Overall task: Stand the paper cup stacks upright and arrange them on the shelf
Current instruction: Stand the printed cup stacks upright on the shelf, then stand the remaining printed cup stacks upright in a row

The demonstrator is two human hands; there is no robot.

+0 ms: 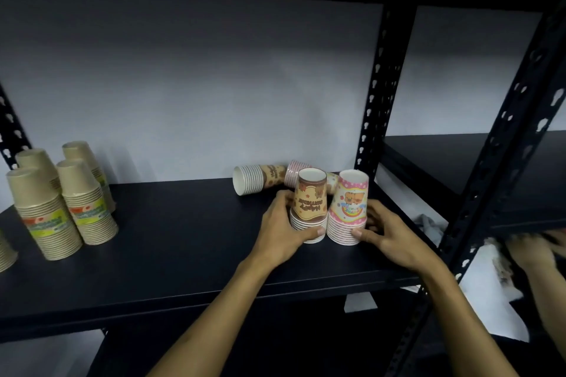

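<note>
Two printed paper cup stacks stand upside down side by side on the black shelf (pixel 171 242). My left hand (pixel 283 228) grips the brown and cream stack (pixel 309 205); my right hand (pixel 387 234) grips the pink stack (pixel 347 208). Behind them lie two more stacks on their sides: a brown-printed one (pixel 255 178) with its mouth facing left, and a pink one (pixel 293 173) partly hidden by the upright stacks.
Several kraft-brown cup stacks (pixel 78 202) stand at the shelf's left end. A black perforated upright (pixel 378 113) rises behind the pink stack, another (pixel 502 162) slants in front at right. Another person's hand (pixel 533 249) shows at the far right.
</note>
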